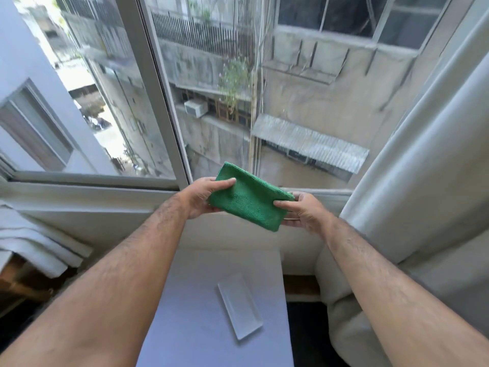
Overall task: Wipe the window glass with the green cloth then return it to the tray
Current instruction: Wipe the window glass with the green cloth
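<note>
Green cloth (250, 200): folded rectangle, knitted microfibre texture, held before the window glass (304, 107). Left hand (203, 197) and right hand (301, 210) each pinch an end. Clear rectangular tray (239, 305) lies on the table (190, 327) below.

Daylit window frame (169, 107), pale curtain (423, 160) (perhaps linen), small table (190, 327)

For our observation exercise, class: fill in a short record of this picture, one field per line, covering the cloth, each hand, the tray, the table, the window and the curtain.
cloth: green cloth, folded, held in the air below the window glass, not touching it
left hand: grip on the cloth's left edge
right hand: grip on the cloth's right edge
tray: clear, oblong, nothing in it, on the table
window frame: white upright bar between two panes
curtain: pale, hanging at the right
</note>
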A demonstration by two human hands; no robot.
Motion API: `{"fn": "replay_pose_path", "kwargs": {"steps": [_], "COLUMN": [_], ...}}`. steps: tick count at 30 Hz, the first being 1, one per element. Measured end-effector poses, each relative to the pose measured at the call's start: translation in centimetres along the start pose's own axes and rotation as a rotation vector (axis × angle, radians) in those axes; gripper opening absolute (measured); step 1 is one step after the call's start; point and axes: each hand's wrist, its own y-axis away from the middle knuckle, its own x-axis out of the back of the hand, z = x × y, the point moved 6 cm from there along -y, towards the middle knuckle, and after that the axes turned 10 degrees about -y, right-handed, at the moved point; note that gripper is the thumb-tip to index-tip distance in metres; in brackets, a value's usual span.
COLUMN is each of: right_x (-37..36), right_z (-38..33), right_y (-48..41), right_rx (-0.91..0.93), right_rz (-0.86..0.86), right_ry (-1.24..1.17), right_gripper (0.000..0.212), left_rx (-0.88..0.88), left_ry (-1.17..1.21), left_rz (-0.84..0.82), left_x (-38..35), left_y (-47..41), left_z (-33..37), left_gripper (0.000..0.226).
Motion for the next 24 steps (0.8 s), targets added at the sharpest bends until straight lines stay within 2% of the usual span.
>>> {"fn": "replay_pose_path", "kwargs": {"steps": [4,9,12,15,20,22,24], "right_x": [-1.7,-4.8,-6.1,-7.3,-8.6,-8.9,-9.4], "right_z": [-7.2,-15.1,-19.5,-23.5,-29.5,-32.3,-35.2], "right_y": [3.2,6.1,8.1,10.3,13.5,14.7,15.8], "right_rx": [0.083,0.166,0.252,0.351,0.499,0.567,0.651], "right_rz": [-0.040,-0.060,-0.043,-0.082,-0.125,-0.083,-0.037], "right_ry": [0.062,0.161,0.154,0.102,0.097,0.063,0.028], "right_gripper": [0.032,0.014,0.038,0.032,0.056,0.057,0.047], "left_rx": [-0.129,-0.285,-0.395,-0.506,-0.650,-0.640,-0.613], "left_ry": [-0.086,-0.122,-0.144,-0.126,-0.004,-0.083,-0.226], "left_rz": [0.036,0.057,0.081,0.157,0.233,0.211,0.178], "left_x": [1.4,2.5,2.7,3.3,4.5,5.3,5.9], "left_y": [3.5,7.6,9.8,12.0,15.9,17.1,18.1], "left_z": [7.7,15.6,19.7,23.7,29.7,31.4,32.8], "left_gripper": [0.037,0.037,0.032,0.035,0.026,0.028,0.038]}}
